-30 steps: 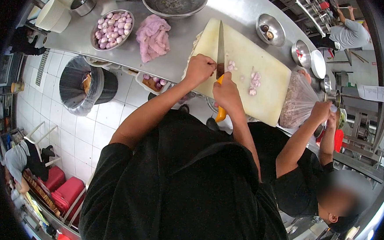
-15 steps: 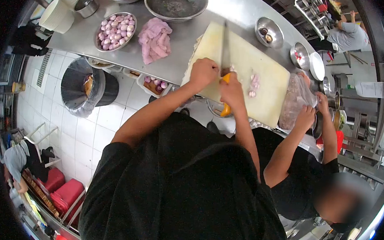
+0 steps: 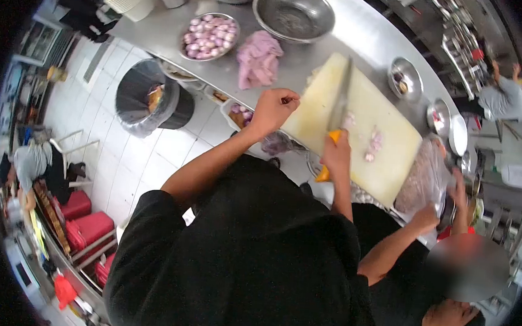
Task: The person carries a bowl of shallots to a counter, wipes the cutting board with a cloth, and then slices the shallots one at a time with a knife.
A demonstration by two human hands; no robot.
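Observation:
My right hand grips a knife by its yellow handle, with the blade pointing away from me over the white cutting board. A small heap of cut shallot sits just right of the blade, and more shallot pieces lie farther right on the board. My left hand is at the board's left edge, apart from the knife, its fingers curled together; whatever may be in them is hidden. A steel bowl of peeled shallots and a crumpled pink cloth are beyond it.
A co-worker's hands are at a plastic bag beside the board's right end. Steel bowls stand along the counter's far side. A lined bin is on the floor to my left, near a tub of onions.
My left hand has moved left, away from the knife and toward the board's edge. The right hand still holds the knife. My view has shifted, and the co-worker's hands have moved by the bag.

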